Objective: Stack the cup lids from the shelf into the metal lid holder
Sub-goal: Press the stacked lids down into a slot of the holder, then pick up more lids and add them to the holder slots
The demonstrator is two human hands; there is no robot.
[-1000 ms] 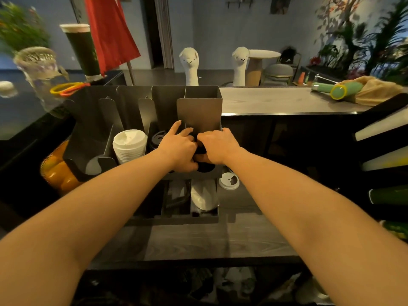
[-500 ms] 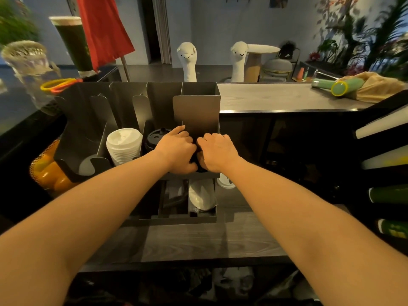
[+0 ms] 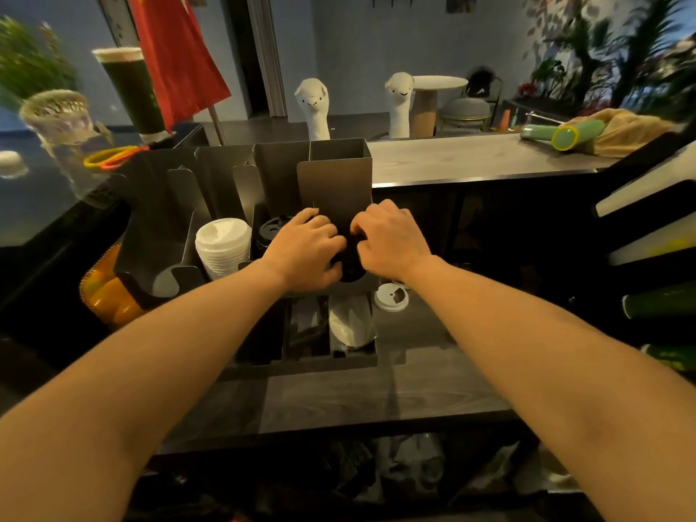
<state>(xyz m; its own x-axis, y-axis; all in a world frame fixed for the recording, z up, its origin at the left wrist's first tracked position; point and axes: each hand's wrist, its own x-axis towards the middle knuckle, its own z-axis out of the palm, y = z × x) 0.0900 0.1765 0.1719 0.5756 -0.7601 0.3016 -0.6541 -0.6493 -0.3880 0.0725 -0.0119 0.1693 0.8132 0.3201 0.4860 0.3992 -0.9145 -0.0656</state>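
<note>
A stack of black lids (image 3: 348, 258) is held between the left hand (image 3: 305, 250) and the right hand (image 3: 391, 243) at the three-o'clock compartment of the metal lid holder (image 3: 333, 182). The fingers (image 3: 371, 224) of both hands are curled round the stack from either side, apparently so that the lids are kept square for seating between the compartment walls. A column of white lids (image 3: 222, 243) is seen two compartments toward nine o'clock, with more dark lids (image 3: 272, 230) in the slot between. One loose white lid (image 3: 391, 297) lies flat on the tabletop (image 3: 376, 401) at five o'clock of the right hand and is judged yet to be stacked.
</note>
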